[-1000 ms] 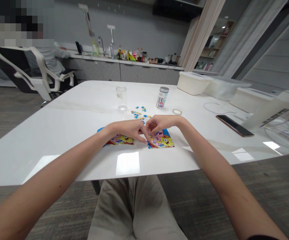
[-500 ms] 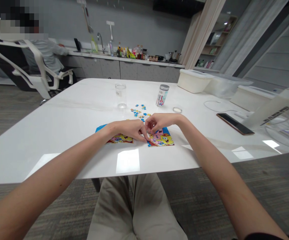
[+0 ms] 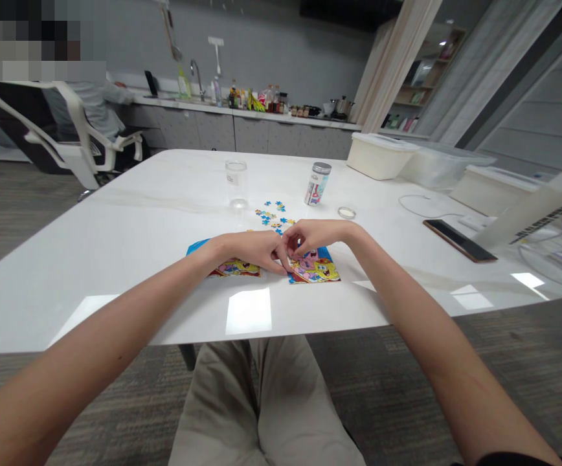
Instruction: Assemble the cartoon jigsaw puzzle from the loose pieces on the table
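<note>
A jigsaw puzzle with a bright cartoon picture lies on the white table in two parts, a right section [image 3: 322, 268] and a left section [image 3: 235, 268]. My left hand [image 3: 259, 249] reaches over the left section, covering much of it. Its thumb and index finger come together at the left edge of the right section. Just above that edge, my right hand [image 3: 310, 234] is bent down with curled, pinching fingers that nearly touch my left hand. Whatever either hand pinches is too small or hidden. Loose puzzle pieces [image 3: 275, 217], mostly blue and yellow, are scattered beyond the hands.
Behind the pieces stand a clear jar [image 3: 237, 186] and a printed canister [image 3: 318, 184]; a round lid [image 3: 346, 212] lies nearby. To the right are a dark phone [image 3: 458, 240], a cable and storage boxes [image 3: 381, 156]. A person in grey sits in a white-framed chair [image 3: 74, 116] at far left.
The camera view shifts slightly. Both hands stay in nearly the same place at the puzzle, with only very small finger movement.
</note>
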Motion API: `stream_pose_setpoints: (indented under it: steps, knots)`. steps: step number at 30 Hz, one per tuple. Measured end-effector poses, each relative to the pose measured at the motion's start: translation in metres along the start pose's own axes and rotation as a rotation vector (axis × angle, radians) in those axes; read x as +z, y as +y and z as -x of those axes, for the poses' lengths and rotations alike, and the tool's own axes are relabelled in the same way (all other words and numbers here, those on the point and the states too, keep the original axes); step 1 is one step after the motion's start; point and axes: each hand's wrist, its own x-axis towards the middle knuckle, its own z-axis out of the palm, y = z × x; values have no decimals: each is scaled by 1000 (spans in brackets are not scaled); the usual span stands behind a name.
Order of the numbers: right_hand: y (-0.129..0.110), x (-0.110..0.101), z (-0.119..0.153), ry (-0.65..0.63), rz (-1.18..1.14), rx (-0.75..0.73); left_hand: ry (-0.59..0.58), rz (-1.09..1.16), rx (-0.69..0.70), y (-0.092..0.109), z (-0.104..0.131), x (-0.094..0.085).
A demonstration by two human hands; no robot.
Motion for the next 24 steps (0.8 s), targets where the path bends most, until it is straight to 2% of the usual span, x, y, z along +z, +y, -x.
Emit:
stream_pose_setpoints:
  steps: [14,24]
  knots:
    - [4,0,-1,7,46,-2,0,12,-56,1,0,0]
    - [3,1,-1,15,63,20,12,55,-35,1,0,-1]
